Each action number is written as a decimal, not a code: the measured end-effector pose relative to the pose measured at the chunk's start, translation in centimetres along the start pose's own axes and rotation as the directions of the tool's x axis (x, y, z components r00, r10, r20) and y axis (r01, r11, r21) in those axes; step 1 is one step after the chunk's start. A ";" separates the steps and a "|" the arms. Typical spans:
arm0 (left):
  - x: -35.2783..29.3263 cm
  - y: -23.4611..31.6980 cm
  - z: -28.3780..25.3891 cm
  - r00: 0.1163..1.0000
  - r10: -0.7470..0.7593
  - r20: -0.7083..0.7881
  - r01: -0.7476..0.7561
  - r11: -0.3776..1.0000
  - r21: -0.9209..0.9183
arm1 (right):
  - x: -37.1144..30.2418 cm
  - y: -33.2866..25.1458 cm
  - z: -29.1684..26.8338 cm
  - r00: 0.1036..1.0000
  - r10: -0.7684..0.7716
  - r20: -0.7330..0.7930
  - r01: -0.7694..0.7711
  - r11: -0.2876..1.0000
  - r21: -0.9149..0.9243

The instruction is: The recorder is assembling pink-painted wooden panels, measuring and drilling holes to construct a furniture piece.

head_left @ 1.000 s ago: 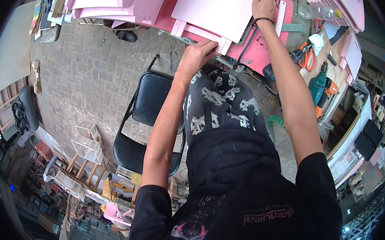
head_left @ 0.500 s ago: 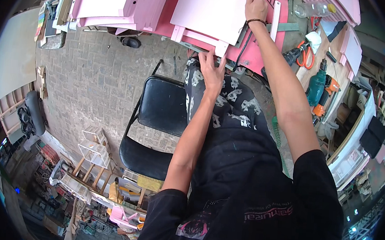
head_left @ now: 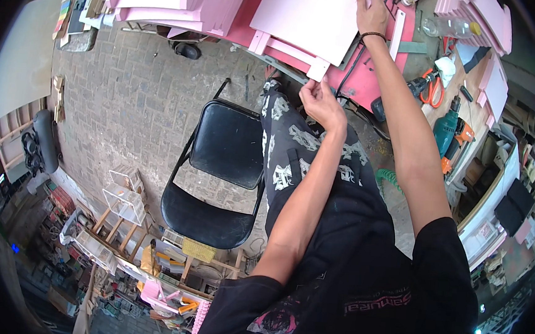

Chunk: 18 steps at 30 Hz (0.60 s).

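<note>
- Head view: a pink panel (head_left: 305,22) lies on the bench (head_left: 364,90), right of a stack (head_left: 219,10).
- Left hand (head_left: 325,108), fingers bent, is at its near right tab (head_left: 318,69); right hand (head_left: 372,17) curls by its right edge; whether either grips, cannot tell.
- Probably light, stiff, slick; corners could chip; best held by opposite edges.

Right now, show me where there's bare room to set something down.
A small patch of red tabletop lies bare between the black cable and the right forearm. More room: the paved floor left of the black chair. Crowded: the wooden bench, bearing a green drill and orange tool; the pink panel covers more tabletop.
</note>
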State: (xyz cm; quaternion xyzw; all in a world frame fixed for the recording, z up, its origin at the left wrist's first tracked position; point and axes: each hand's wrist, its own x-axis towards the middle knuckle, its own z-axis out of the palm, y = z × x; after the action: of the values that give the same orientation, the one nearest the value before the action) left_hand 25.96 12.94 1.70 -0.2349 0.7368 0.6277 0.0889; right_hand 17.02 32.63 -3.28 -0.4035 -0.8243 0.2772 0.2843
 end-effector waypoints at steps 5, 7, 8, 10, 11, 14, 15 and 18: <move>-0.1 1.5 -0.1 0.996 -0.073 -0.045 0.079 0.988 0.136 | -0.3 -1.3 -0.1 0.995 -0.080 -0.055 0.082 0.995 0.052; 0.8 1.7 0.1 0.960 -0.278 -0.042 0.275 0.959 -0.064 | -0.1 -1.8 -0.1 0.997 -0.060 -0.046 0.060 0.998 -0.005; 1.0 1.7 -0.1 0.949 -0.315 -0.011 0.313 0.946 -0.083 | -0.2 -2.0 -0.1 0.995 -0.074 -0.067 0.074 0.997 -0.009; 1.3 1.5 -0.6 0.969 -0.246 0.005 0.246 0.969 0.008 | -0.3 -2.3 0.0 0.995 -0.069 -0.072 0.069 0.998 -0.003; 1.5 1.3 -0.9 0.983 -0.182 0.033 0.178 0.978 0.105 | -0.4 -2.4 0.0 0.995 -0.057 -0.078 0.057 0.998 -0.004; 1.3 2.1 -1.1 0.996 -0.064 0.059 0.048 0.971 0.236 | -0.3 -2.0 -0.3 0.996 -0.047 -0.079 0.046 0.999 -0.013; 1.5 2.1 -1.1 0.996 -0.013 0.089 -0.013 0.960 0.280 | -0.2 -2.1 -0.2 0.996 -0.036 -0.078 0.035 0.999 -0.012; 1.9 2.0 -1.7 0.992 -0.018 0.121 -0.019 0.953 0.303 | -0.4 -2.4 0.0 0.996 -0.051 -0.077 0.050 0.999 -0.015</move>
State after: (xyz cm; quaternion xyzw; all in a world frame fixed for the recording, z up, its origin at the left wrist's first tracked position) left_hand 23.67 11.09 2.94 -0.1794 0.8176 0.5204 0.1688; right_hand 16.00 31.08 -1.78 -0.3947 -0.8245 0.2488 0.3202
